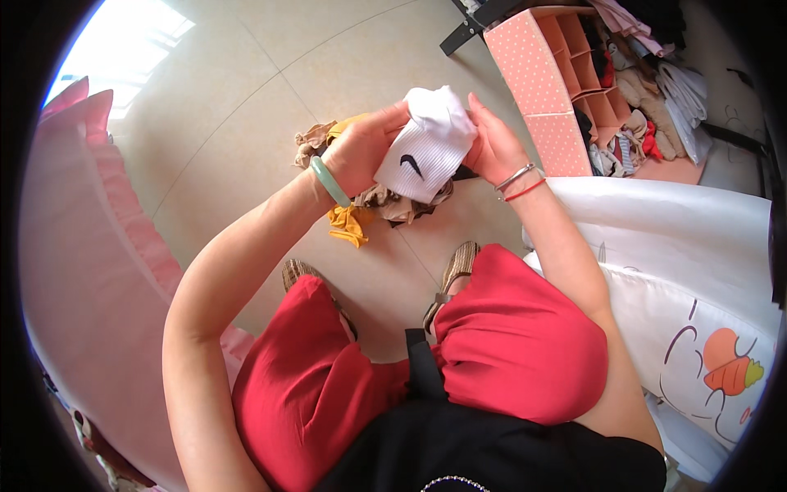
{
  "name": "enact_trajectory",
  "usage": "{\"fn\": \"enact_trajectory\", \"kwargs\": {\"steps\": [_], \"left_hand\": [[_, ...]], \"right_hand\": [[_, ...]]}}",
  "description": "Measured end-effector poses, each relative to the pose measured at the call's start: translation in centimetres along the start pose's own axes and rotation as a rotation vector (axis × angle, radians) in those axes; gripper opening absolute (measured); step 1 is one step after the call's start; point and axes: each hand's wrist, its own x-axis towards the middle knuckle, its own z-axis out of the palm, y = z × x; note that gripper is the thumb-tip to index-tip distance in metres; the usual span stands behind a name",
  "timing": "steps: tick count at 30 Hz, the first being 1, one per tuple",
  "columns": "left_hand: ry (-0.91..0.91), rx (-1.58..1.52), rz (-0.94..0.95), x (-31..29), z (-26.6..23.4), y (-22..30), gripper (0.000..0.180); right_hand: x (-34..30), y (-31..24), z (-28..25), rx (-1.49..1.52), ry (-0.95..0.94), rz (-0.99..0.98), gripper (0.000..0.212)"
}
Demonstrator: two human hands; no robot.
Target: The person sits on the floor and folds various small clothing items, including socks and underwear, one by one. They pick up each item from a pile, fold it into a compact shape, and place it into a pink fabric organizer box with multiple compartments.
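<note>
Head view: both arms reach forward, elbows bent outward, wrists converging. The left hand [366, 153] and right hand [498, 150] grip a white sock [426, 152] between them, fingers partly hidden, above the clothes pile [392, 202] on the floor [246, 176].

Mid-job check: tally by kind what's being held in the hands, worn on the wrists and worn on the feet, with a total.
White ribbed sock bundle: 1
Green bangle: 1
Silver bracelet: 1
Red cord bracelet: 1
Woven shoes: 2
Total: 6
</note>
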Motion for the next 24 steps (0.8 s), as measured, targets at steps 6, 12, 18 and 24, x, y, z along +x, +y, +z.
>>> {"fn": "enact_trajectory", "kwargs": {"steps": [6, 12, 18, 24], "left_hand": [[0.346, 0.116, 0.067, -0.2, 1.2, -0.7, 0.041], [0.474, 0.246, 0.163, 0.2, 1.1, -1.6, 0.05], [0.426, 0.21, 0.226, -0.7, 1.5, -1.8, 0.062], [0.332, 0.457, 0.237, -1.8, 0.5, -2.7, 0.076]], "right_hand": [[-2.0, 1.0, 2.4, -0.271, -0.114, -0.065, 0.079], [-2.0, 2.1, 2.8, -0.912, 0.02, -0.423, 0.102], [-2.2, 1.9, 4.3, -1.136, 0.166, -0.55, 0.052], [-1.9, -2.5, 2.6, -0.3, 0.287, -0.542, 0.031]]}}
